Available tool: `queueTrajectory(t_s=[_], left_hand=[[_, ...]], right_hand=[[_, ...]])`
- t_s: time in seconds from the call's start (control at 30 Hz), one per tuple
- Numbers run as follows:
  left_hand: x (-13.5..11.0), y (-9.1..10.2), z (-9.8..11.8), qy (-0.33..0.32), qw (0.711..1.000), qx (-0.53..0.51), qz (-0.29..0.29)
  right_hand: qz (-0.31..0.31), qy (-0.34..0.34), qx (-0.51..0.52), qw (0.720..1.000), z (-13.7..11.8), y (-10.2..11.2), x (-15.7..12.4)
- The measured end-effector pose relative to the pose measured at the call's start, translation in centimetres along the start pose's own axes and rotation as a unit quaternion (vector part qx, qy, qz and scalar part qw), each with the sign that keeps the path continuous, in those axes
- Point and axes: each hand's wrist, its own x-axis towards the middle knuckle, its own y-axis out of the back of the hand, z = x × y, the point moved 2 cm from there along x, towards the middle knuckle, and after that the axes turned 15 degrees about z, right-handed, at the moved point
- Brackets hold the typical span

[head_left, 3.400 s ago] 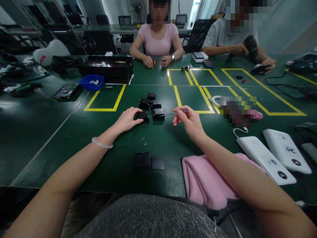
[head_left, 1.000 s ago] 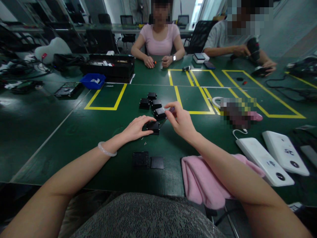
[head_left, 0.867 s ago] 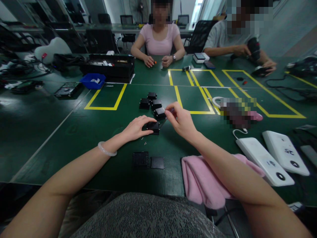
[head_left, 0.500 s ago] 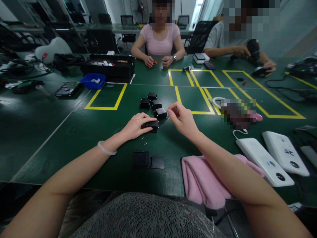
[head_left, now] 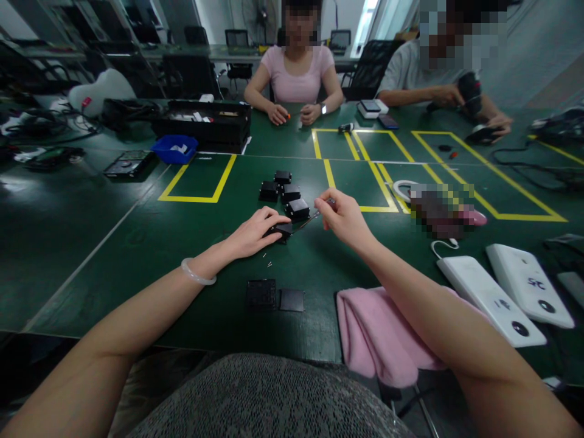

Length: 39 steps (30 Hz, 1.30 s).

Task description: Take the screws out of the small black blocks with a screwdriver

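Note:
My left hand (head_left: 253, 232) rests on the table with thumb and fingers closed around a small black box (head_left: 283, 229). In my right hand (head_left: 344, 218) is a screwdriver (head_left: 307, 221), its thin metal shaft slanting down-left to the right side of that box. Whether the tip touches a screw there is too small to tell. Just behind, several similar black boxes (head_left: 291, 193) stand in a cluster. Tiny loose screws (head_left: 269, 264) lie in front of my left hand. Closer to me are an open black case half (head_left: 261, 295) and a flat black cover (head_left: 292, 299).
A pink cloth (head_left: 365, 328) hangs over the near edge under my right forearm. White power banks (head_left: 488, 292) lie at the right. A blue bin (head_left: 174, 148) and a black case (head_left: 201, 131) stand at the back left. Two people sit across the green table (head_left: 137, 243).
My right hand has shifted slightly right, and the screwdriver's shaft now shows more plainly at a slant. My left hand stays on the black box. The whole view has shifted slightly.

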Motion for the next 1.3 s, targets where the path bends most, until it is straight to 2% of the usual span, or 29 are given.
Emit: queueTrajectory(t_s=[0.2, 0.3, 0.7, 1.07, 1.2, 1.3], left_hand=[[0.1, 0.0, 0.2, -0.019, 0.998, 0.060, -0.013], [0.2, -0.1, 0.4, -0.033, 0.996, 0.087, -0.008], [0.4, -0.6, 1.1, -0.040, 0.993, 0.113, 0.002], [0.5, -0.8, 1.4, -0.029, 0.992, 0.120, 0.009], [0.5, -0.9, 1.3, -0.024, 0.993, 0.117, 0.008], [0.6, -1.0, 1.3, -0.022, 0.993, 0.115, 0.010]], right_hand=[[-0.020, -0.077, 0.063, 0.995, 0.7, 0.1, -0.7], [-0.017, -0.095, 0.082, 0.992, 1.0, 0.2, -0.9], [0.014, -0.070, 0.103, 0.992, 1.9, -1.0, 0.1], [-0.013, -0.094, 0.055, 0.994, 1.3, -0.3, 0.1], [0.011, -0.093, 0.082, 0.992, 1.7, -0.3, -0.4], [-0.011, -0.099, 0.125, 0.987, 2.2, -0.2, -0.8]])
